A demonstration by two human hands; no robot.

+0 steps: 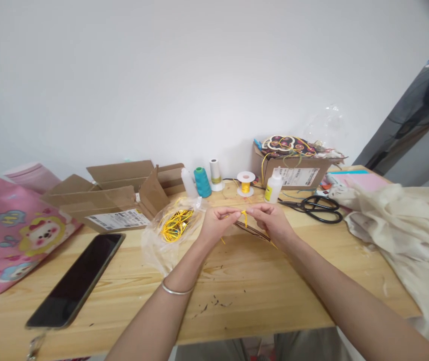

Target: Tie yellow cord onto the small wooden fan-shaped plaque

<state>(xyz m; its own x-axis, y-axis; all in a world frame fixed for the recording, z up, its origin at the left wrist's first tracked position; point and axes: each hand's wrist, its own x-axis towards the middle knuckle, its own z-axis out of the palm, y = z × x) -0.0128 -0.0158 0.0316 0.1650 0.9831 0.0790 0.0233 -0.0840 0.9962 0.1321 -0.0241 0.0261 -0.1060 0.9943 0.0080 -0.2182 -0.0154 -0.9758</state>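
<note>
The person's left hand (220, 220) and right hand (270, 220) are meeting over the middle of the table (267, 301), thumb and forefinger of each pinching at a short bit of yellow cord (245, 219). The fingertips are nearly touching, with the cord showing in the narrow gap between them and one end dangling below. A dark brown cord (252, 231) is slanting down just under the fingers toward the right palm; I cannot tell which fingers, if any, are gripping it. A silver bangle (177, 292) is circling the left forearm.

Just left of the left hand, a clear plastic bag (152, 250) is lying open around a tangle of yellow strands (175, 225). Beyond the hands, a teal thread cone (202, 183), a white spool (215, 170) and a reel of yellow thread (245, 188) are standing near the wall, and a small bottle (273, 188) with a yellow label is standing to the reel's right. Black scissors (300, 206) are lying beyond the right hand, in front of a packed cardboard box (293, 173). Cream cloth (406, 220) is spilling over the table's right edge. Over on the left, a phone (75, 281) is lying near a pink bag (11, 235) and an open carton (113, 200).
</note>
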